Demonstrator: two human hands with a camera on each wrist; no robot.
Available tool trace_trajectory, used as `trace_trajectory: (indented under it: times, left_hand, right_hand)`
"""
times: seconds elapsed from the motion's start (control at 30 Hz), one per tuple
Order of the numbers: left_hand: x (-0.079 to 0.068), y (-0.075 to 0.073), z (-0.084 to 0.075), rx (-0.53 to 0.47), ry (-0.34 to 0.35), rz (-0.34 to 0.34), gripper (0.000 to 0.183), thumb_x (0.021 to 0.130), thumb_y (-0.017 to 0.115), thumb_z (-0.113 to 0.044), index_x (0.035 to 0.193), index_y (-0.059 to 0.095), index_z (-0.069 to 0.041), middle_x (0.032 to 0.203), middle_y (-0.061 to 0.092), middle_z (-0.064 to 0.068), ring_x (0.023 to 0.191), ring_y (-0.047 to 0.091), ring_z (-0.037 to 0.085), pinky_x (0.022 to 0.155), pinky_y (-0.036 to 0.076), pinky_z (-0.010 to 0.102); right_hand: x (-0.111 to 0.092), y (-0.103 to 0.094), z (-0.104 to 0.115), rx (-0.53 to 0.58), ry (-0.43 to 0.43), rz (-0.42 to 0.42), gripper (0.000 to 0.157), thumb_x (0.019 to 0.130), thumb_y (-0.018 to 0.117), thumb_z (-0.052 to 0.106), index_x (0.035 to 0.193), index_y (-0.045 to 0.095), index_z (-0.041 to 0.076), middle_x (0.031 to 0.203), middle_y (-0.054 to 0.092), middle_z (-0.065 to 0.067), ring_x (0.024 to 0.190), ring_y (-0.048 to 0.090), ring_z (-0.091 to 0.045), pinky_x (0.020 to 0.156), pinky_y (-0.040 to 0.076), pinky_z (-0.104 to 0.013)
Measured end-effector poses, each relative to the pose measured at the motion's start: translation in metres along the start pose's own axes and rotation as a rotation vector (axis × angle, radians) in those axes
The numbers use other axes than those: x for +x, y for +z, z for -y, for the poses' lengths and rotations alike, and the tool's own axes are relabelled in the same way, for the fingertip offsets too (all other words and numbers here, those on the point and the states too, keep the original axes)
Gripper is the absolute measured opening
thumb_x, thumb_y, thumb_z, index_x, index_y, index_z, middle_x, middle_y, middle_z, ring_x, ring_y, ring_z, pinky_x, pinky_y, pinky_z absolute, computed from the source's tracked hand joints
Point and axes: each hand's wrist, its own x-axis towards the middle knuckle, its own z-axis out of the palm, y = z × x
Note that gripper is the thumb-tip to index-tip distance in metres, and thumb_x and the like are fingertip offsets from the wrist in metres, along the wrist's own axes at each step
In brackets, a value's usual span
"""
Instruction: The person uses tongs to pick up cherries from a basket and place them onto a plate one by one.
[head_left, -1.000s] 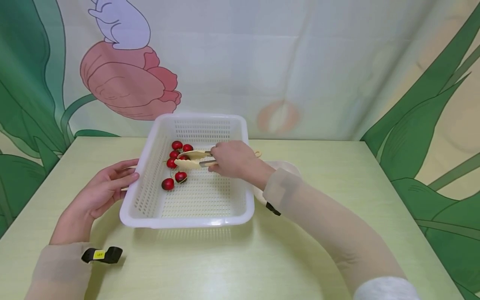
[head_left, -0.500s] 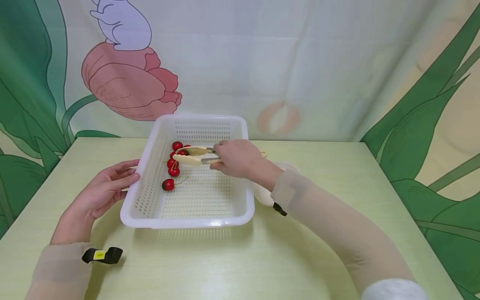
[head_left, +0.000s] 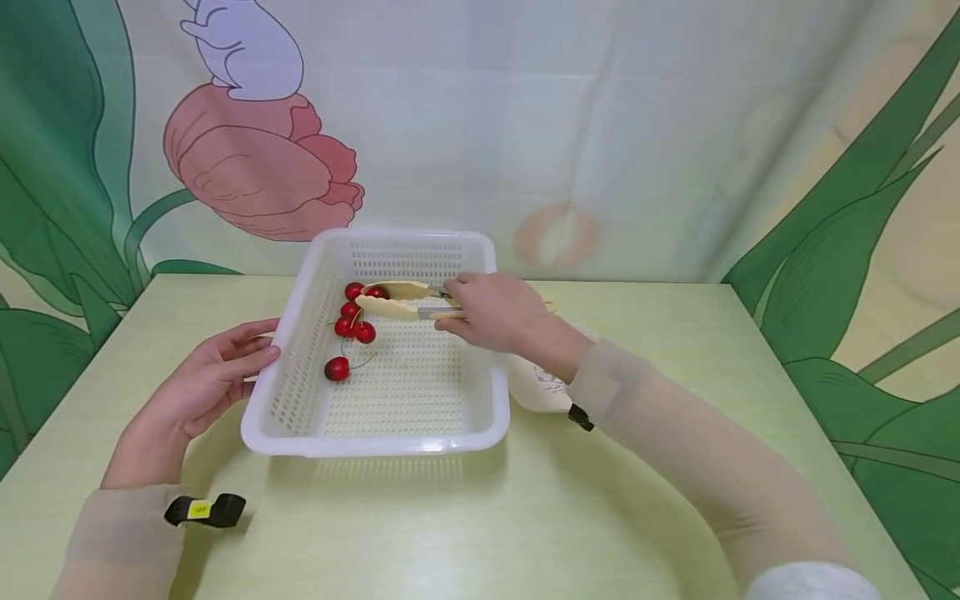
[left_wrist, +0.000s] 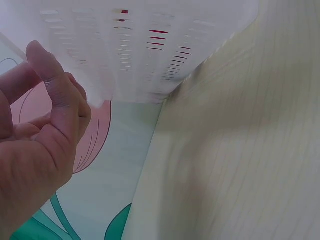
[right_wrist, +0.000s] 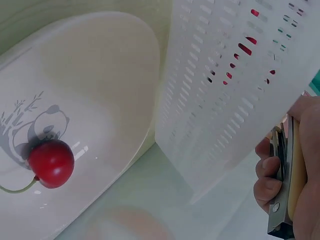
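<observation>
My right hand (head_left: 498, 312) grips tongs (head_left: 405, 310) with cream scalloped tips and metal arms, which reach into a white slotted basket (head_left: 495, 375). Between the parted tips of the tongs lies a red cherry (head_left: 377, 292). Several more cherries (head_left: 346, 326) lie in the basket's left half, and one cherry (head_left: 337, 369) with a long stem sits nearer its front. My left hand (head_left: 206, 375) rests at the basket's left rim, thumb and fingertips right at the edge. From the left wrist, its fingers (left_wrist: 62, 100) show bent loosely beside the basket wall.
Right of the basket, partly behind my right forearm, stands a white dish (head_left: 536, 387) with a panda drawing. One cherry (right_wrist: 51, 164) with its stem lies in it. A printed curtain (head_left: 645, 150) hangs behind the pale table (head_left: 375, 533).
The tongs have moved back and to the right, from over the middle cherries to the rear one. Some front cherries have shifted. My left hand and the basket have stayed nearly still.
</observation>
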Motion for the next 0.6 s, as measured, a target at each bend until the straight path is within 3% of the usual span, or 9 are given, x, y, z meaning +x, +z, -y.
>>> trace_trajectory:
  times: [0.17,0.6]
  left_hand:
    - [0.001,0.001,0.000,0.011,-0.001,-0.005,0.049,0.104,0.062,-0.016,0.149,0.041,-0.016,0.129,0.061,-0.004,0.107,0.069,0.013,0.089,0.058,0.034]
    - [0.000,0.000,-0.001,0.006,-0.002,-0.004,0.051,0.104,0.063,-0.016,0.150,0.041,-0.015,0.129,0.062,-0.004,0.107,0.068,0.013,0.089,0.057,0.033]
  right_hand:
    - [-0.006,-0.003,-0.004,-0.004,-0.002,-0.013,0.049,0.101,0.061,0.053,0.123,0.065,0.010,0.100,0.063,0.001,0.076,0.063,-0.017,0.059,0.053,-0.034]
    - [-0.026,-0.005,-0.017,0.059,-0.005,-0.068,0.047,0.100,0.063,0.050,0.124,0.064,0.009,0.094,0.061,0.001,0.074,0.060,-0.016,0.056,0.048,-0.031]
